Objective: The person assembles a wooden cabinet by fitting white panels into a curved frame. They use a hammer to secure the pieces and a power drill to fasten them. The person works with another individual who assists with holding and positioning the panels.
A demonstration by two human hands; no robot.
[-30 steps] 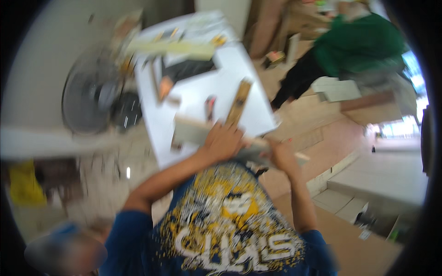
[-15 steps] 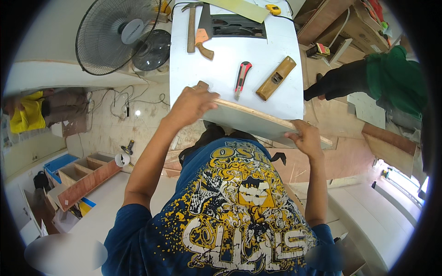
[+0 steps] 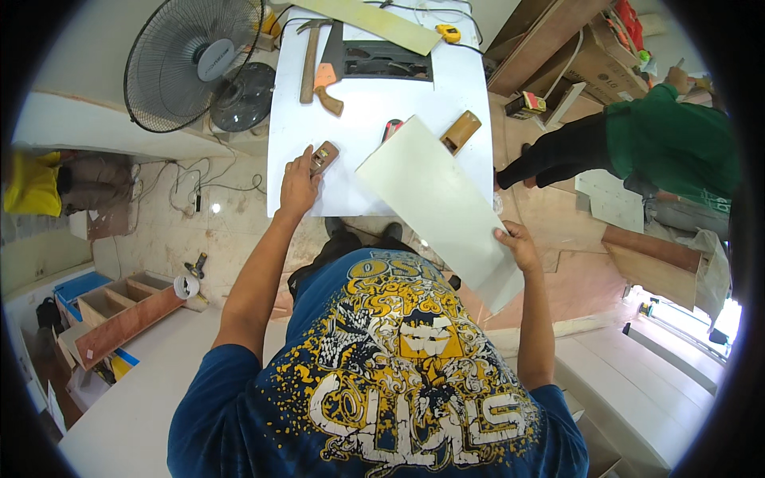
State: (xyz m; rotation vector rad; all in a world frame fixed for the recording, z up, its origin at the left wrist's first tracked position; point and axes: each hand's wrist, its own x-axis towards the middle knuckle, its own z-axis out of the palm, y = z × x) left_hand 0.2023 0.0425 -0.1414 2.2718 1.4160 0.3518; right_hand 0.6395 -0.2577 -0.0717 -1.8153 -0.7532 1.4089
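My right hand (image 3: 519, 245) is closed on the long right edge of a pale grey-white board (image 3: 438, 211), its thumb on top. The board slants across the table's near right corner. My left hand (image 3: 299, 185) is at a small wooden hand plane (image 3: 323, 157) on the table, fingers along its left side and thumb at its near end. A larger wooden hand plane (image 3: 461, 131) lies beyond the board, partly covered. Of the red-and-black utility knife (image 3: 391, 128), only the handle end shows; the board hides the rest.
Farther up the white table (image 3: 374, 103) lie a claw hammer (image 3: 309, 64), an orange-and-wood-handled handsaw (image 3: 327, 84) and a yellow tape measure (image 3: 448, 33). A fan (image 3: 209, 60) stands left. A person in green (image 3: 669, 147) is right; another in yellow (image 3: 36, 185) is left.
My left hand has let go of the board's edge and moved to the small hand plane. The board has swung round in my right hand, its broad face now showing.
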